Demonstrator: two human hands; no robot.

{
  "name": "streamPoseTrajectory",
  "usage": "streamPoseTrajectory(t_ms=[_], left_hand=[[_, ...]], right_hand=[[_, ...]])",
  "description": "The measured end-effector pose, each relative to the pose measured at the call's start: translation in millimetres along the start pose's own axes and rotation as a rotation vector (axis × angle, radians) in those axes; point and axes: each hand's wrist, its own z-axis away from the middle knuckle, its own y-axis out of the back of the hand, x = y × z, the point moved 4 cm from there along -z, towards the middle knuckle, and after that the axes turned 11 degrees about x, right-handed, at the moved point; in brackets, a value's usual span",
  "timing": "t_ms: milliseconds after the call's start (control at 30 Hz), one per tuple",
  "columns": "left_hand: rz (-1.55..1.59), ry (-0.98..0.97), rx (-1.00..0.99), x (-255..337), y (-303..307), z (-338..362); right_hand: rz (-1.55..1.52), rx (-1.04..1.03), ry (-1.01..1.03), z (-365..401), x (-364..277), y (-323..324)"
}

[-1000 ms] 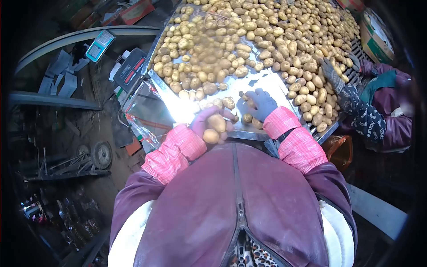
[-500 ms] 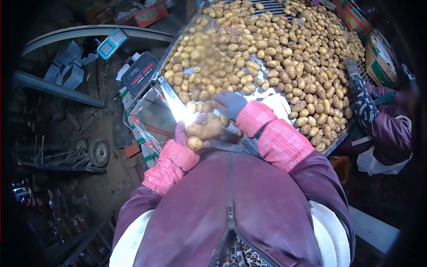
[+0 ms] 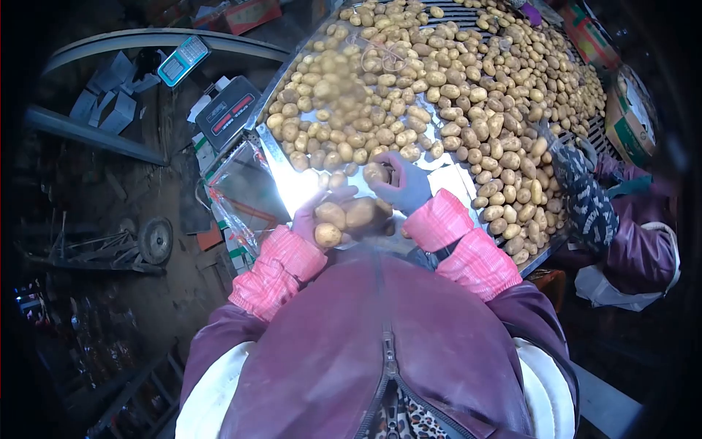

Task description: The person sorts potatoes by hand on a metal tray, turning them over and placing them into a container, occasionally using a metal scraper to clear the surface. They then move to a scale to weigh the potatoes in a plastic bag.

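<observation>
Gloved, my left hand [image 3: 310,214] is curled around several potatoes [image 3: 360,213] gathered close to my jacket front. My right hand [image 3: 406,183], in a bluish-grey glove, has its fingers wrapped round a single potato [image 3: 376,174] just above that bunch. Under and beyond both hands is the near edge of a shiny metal sorting table [image 3: 281,170]. A broad spread of loose potatoes [image 3: 497,110] covers much of it. Bright glare hides part of the metal beside my left hand.
A plastic-lined box [image 3: 245,183] stands at the table's left corner, near a scale display [image 3: 228,113]. A co-worker's patterned sleeve [image 3: 585,190] reaches in from the right, near an open carton [image 3: 630,121]. A wheeled cart [image 3: 155,240] lies on the floor at left.
My right hand has drawn back to the right from the pile edge and now grips a potato. My left hand keeps its bunch. The co-worker's arm at right has shifted toward the pile.
</observation>
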Motion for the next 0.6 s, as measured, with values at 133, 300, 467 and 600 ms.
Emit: streamPoseTrajectory(t_ms=[133, 300, 467, 600], left_hand=[[-0.054, 0.15, -0.255, -1, -6, -14], [0.127, 0.083, -0.052, -5, -5, -7], [0.195, 0.019, -0.154, 1, 12, -13], [0.347, 0.107, -0.306, 6, 16, -11]], right_hand=[[0.13, -0.363, 0.437, 8, -38, -1], [0.092, 0.012, 0.649, -37, -17, -30], [0.418, -0.31, 0.965, -74, -40, -112], [0.45, -0.205, 1.156, -74, -12, -130]])
